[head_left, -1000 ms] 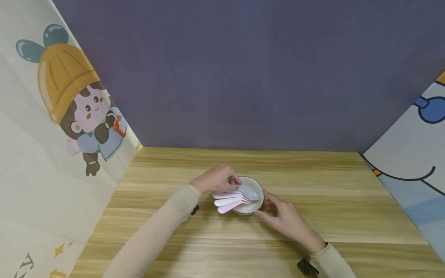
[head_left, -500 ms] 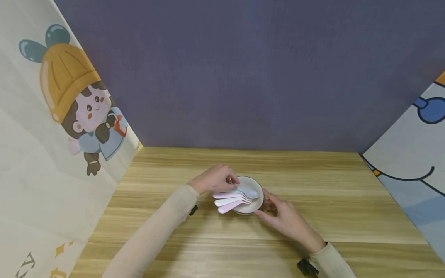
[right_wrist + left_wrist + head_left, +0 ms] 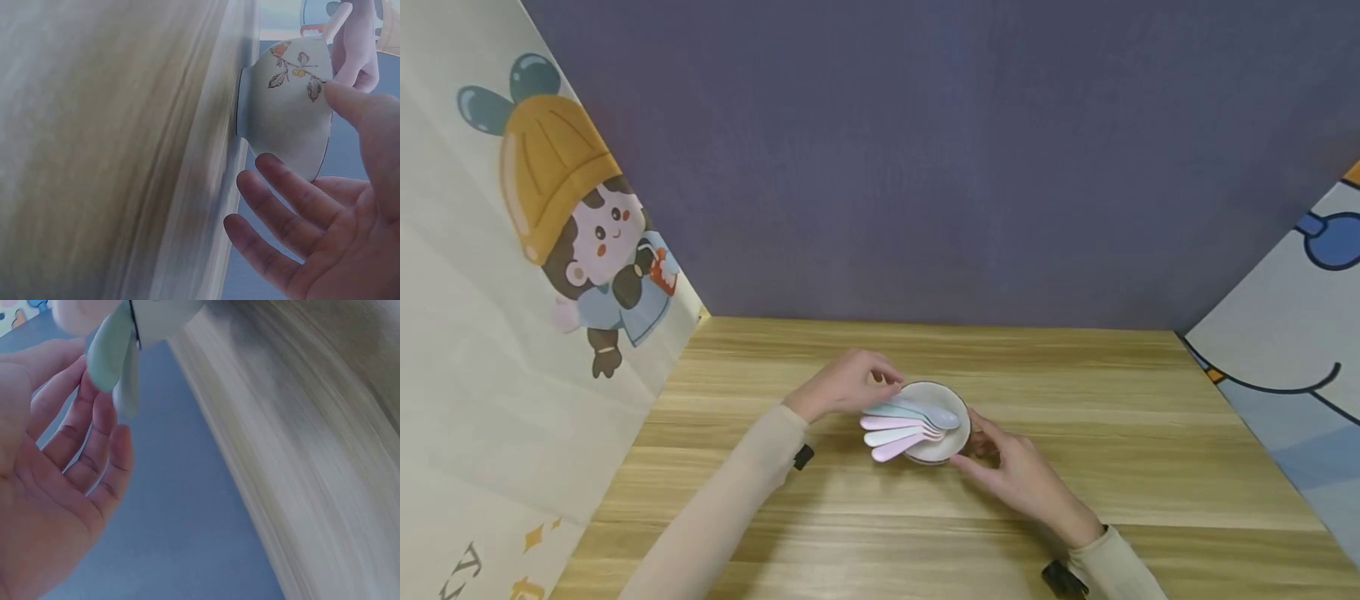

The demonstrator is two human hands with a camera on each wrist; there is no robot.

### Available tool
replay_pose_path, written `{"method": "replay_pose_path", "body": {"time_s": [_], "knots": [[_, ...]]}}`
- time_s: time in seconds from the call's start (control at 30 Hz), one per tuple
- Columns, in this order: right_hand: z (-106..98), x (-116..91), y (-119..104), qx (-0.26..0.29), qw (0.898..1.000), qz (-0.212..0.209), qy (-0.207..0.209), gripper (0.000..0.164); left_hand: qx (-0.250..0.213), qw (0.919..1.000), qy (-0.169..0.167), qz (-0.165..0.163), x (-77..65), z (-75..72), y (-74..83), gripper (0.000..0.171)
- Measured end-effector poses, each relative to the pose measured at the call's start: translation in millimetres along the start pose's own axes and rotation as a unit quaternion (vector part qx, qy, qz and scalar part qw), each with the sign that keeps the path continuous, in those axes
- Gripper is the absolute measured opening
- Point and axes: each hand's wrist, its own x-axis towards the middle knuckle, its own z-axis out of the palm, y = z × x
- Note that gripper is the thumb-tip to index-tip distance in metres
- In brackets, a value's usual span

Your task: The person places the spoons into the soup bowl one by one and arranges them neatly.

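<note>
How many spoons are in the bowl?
4 spoons show, fanned in the bowl with handles poking out left: a blue one on top, a green one beside it, then a pink one, a white one. A fifth, pink handle may be another.

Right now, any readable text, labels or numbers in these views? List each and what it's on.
"T": a partial dark letter, cut off by the frame edge, on the left cartoon panel in the head view; the rest cannot be read.
Bowl: a leaf and fruit motif only, no text.
Spoons: no markings visible.
Right cartoon panel: drawings only, no words.
</note>
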Motion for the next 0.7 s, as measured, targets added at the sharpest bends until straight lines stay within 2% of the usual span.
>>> {"method": "replay_pose_path", "body": {"time_s": [0.23, 0.43, 0.57, 0.7], "knots": [[1.0, 1.0, 1.8, -0.004, 1.000, -0.009, 0.005, 0.082, -0.002, 0.9976, 0.069, 0.000, -21.3, -8.1, -9.2, 0.023], [-2.9, 1.2, 5.9, 0.024, 1.000, -0.009, -0.002, 0.079, 0.008, 0.9941, 0.108, -0.011, -39.8, -7.0, -15.2, 0.022], [-6.1, 0.5, 6.9, 0.048, 0.999, -0.005, 0.000, 0.072, 0.018, 0.9925, 0.121, 0.000, -54.7, -4.6, -15.8, 0.019], [-9.3, -2.5, 6.8, 0.053, 0.998, 0.003, 0.023, 0.064, 0.037, 0.9919, 0.122, 0.004, -71.3, -0.8, -16.2, 0.019]]}}
